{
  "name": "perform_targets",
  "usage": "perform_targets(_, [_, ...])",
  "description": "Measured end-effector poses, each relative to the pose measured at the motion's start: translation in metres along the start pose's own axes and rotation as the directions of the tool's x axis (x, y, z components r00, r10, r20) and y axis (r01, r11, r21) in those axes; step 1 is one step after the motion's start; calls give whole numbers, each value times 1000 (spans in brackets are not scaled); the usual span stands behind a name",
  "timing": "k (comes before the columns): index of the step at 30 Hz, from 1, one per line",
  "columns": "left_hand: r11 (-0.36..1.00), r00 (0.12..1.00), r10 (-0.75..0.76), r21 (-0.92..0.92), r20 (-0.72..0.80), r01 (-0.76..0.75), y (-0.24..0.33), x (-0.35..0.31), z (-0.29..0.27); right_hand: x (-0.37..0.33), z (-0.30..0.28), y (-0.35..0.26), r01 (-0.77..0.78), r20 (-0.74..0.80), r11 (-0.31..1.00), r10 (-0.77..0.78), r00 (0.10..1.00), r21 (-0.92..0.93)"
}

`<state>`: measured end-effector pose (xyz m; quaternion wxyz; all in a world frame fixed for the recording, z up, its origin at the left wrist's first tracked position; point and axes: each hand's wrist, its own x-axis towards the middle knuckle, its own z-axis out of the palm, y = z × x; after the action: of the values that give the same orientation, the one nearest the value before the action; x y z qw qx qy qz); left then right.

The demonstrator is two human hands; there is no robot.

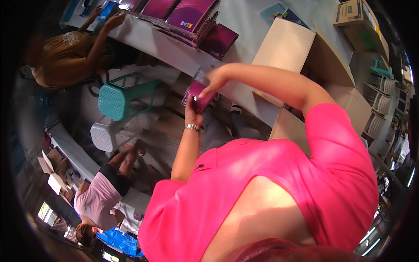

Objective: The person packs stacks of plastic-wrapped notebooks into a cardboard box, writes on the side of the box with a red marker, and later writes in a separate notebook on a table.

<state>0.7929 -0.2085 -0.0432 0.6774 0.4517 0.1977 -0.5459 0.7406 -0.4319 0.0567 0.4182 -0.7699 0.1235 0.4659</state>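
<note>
Over the near edge of the table I hold a small purple notebook (203, 103) with a shiny clear plastic wrap about it. My left hand (193, 114), with a metal watch at its wrist, is closed round the lower left part, thumb on the cover. Reaching in from the right, my right hand (215, 80) grips the upper part, its thumb pressed on the cover and its other fingers partly blurred. Beyond my hands lie stacks of purple spiral notebooks (187, 19). A single purple notebook (219, 40) leans or lies at the right end of the stack.
A large open cardboard box (283, 46) stands under my right arm, flaps spread. A closed carton (349, 15) sits at the far right. Green (115, 101) and white stools (104, 135) stand left. One person (65, 59) works along the white table (166, 46); another (100, 196) is behind.
</note>
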Motion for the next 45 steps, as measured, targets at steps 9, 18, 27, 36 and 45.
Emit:
perform_targets(9, [982, 709, -46, 161, 704, -96, 77, -69, 124, -192, 21, -55, 399, -985, 902, -136, -102, -165])
perform_targets(18, [878, 536, -327, 39, 778, 477, 8, -68, 211, -340, 87, 85, -201, -917, 897, 399, -20, 395])
perform_targets(27, [862, 537, -343, 30, 771, 507, -5, -95, 254, -131, 196, 335, 407, -486, 415, 870, 83, 814])
perform_targets(36, [940, 509, -259, 336, 821, -65, -60, -114, 321, -275, 122, 119, 995, -933, -21, 347, 100, 98])
perform_targets(45, [909, 836, -201, 416, 511, -35, 16, -53, 247, -288, 166, 186, -39, -607, 612, 772, -190, 790])
